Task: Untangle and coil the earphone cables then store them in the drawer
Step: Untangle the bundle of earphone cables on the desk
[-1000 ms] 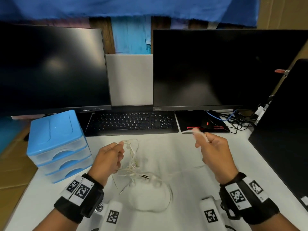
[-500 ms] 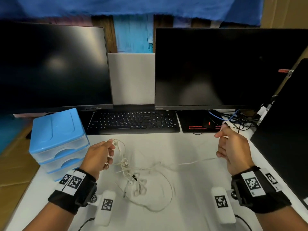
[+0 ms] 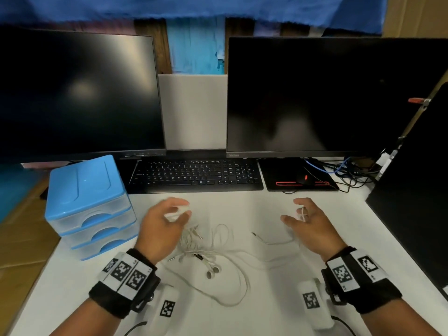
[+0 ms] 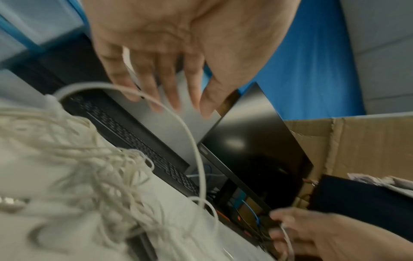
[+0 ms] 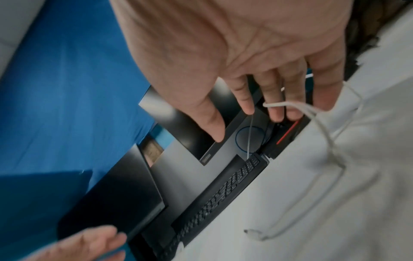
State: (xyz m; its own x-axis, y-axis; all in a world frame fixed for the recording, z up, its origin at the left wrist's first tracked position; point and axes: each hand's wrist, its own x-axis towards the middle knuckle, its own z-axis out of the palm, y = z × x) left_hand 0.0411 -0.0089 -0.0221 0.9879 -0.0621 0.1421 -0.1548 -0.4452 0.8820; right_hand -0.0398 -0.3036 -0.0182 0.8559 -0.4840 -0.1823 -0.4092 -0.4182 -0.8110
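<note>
A tangle of white earphone cables [image 3: 194,246] lies on the white desk [image 3: 266,299] between my hands, with two earbuds [image 3: 213,271] in front of it and a jack plug [image 3: 253,233] lying free to its right. My left hand [image 3: 185,209] hovers over the tangle's far left side with its fingers [image 4: 165,88] spread and straight; a cable loop [image 4: 192,134] arcs in front of them, not gripped. My right hand [image 3: 291,210] is spread too, and a cable strand [image 5: 279,105] hangs over its straight fingers. The blue three-drawer unit [image 3: 89,204] stands at the left, drawers closed.
A black keyboard [image 3: 196,174] and a mouse on a black pad [image 3: 303,179] sit behind the hands, under two dark monitors [image 3: 315,98]. A black panel [image 3: 417,190] bounds the right side. Loose cables [image 3: 351,170] lie at the back right.
Both hands have let go of the stretched cable and spread their fingers. The right hand moved left and down. The tangle and the jack end now lie slack on the desk.
</note>
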